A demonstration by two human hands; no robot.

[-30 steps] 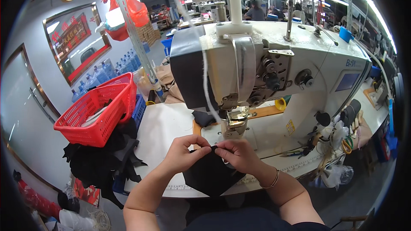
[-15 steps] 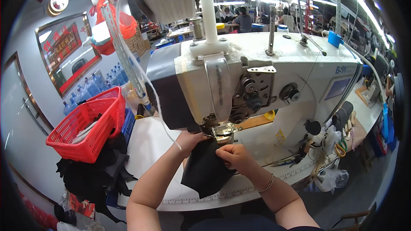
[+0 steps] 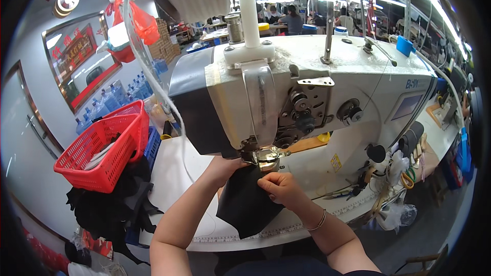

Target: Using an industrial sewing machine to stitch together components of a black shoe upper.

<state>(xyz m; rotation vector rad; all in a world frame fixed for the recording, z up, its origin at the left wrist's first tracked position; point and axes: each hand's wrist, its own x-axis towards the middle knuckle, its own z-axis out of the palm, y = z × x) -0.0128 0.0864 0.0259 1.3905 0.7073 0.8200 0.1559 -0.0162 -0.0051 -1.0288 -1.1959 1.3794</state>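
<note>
A piece of black fabric [image 3: 244,207] hangs down from beneath the needle area of a white sewing machine [image 3: 307,107] and drapes over the table's front. My right hand [image 3: 280,189] pinches the fabric's right edge between thumb and curled fingers, just below the metal presser area [image 3: 267,159]. At the upper left of the cloth, my left hand [image 3: 227,168] lies close beside the needle; its fingertips are partly hidden by the machine head and press on the fabric there. A white cord [image 3: 176,115] hangs left of the machine head.
Red plastic baskets [image 3: 92,166] stand at the left above a heap of black cloth scraps [image 3: 110,217]. Small tools [image 3: 342,192] and scissors with orange-green handles [image 3: 407,180] lie on the right. A measuring tape strip [image 3: 286,230] runs along the table's front edge. People sit at tables far behind.
Both hands and the black fabric stay almost in place. The view has shifted slightly, and the white cord now hangs farther left.
</note>
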